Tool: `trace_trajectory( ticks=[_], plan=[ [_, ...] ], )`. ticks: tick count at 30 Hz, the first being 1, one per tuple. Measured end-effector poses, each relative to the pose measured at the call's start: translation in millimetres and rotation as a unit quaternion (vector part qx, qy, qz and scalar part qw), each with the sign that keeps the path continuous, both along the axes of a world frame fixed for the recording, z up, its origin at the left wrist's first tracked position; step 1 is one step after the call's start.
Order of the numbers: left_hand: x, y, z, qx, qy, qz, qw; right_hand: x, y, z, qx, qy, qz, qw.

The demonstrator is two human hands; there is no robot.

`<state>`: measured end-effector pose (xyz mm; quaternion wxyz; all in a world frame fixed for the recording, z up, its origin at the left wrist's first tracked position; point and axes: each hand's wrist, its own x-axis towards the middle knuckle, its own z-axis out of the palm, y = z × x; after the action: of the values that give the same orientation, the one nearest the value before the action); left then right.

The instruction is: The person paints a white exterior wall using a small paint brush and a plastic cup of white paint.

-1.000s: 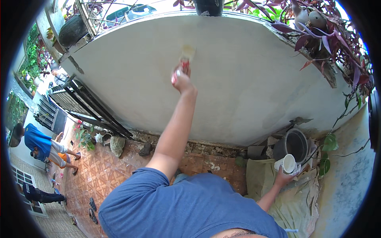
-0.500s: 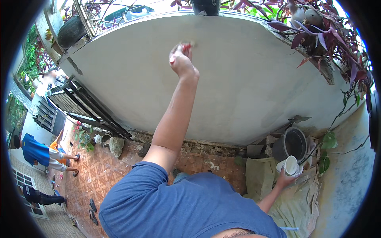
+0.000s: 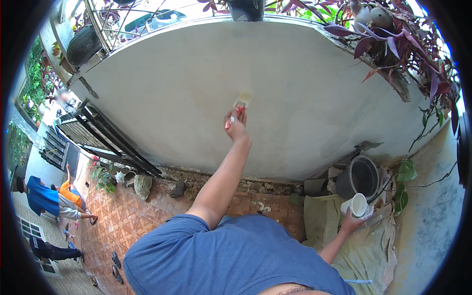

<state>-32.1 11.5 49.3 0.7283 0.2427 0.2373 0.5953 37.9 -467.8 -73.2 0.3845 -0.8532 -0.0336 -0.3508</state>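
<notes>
My left hand (image 3: 237, 129) is closed round the red handle of a paintbrush (image 3: 240, 106), arm stretched forward. The pale bristles point up and rest against the whitish wall (image 3: 290, 98), as far as I can tell. Low on the right, my right hand (image 3: 353, 221) grips a white cup (image 3: 359, 203) by its side, mouth facing up. White smears show around the cup and fingers, and what is inside it cannot be made out clearly. Just beyond that hand stands a dark bucket (image 3: 361, 177).
A stained cloth (image 3: 354, 258) covers the floor at right. Purple-leaved plants (image 3: 393, 44) hang over the wall's top right, near a black pot (image 3: 246, 11). A dark metal gate (image 3: 118, 137) leans at left. Farther left, a person in blue (image 3: 42, 196) and others stand on tiles.
My left hand has come down the wall and slightly right with the paintbrush, its elbow more bent. My right hand and the cup stay nearly where they were.
</notes>
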Motion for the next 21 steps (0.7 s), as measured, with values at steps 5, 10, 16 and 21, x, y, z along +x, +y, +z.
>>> trace_trajectory(
  ticks=[5, 10, 16, 21],
  plan=[
    [-26, -7, 7, 0.035, -0.013, -0.061, 0.997, 5, -3, 0, 0.026, 0.005, 0.018, 0.999],
    [-50, 2, 35, 0.093, -0.070, -0.136, 0.984, 8, -5, -11, -0.005, -0.015, -0.021, 1.000],
    [-32, -4, 109, 0.203, -0.075, -0.060, 0.974, 1, 13, 18, 0.002, -0.009, 0.015, 1.000],
    [12, 12, 158, 0.175, -0.148, -0.027, 0.973, 2, 26, 30, 0.020, 0.026, 0.039, 0.999]
  ],
)
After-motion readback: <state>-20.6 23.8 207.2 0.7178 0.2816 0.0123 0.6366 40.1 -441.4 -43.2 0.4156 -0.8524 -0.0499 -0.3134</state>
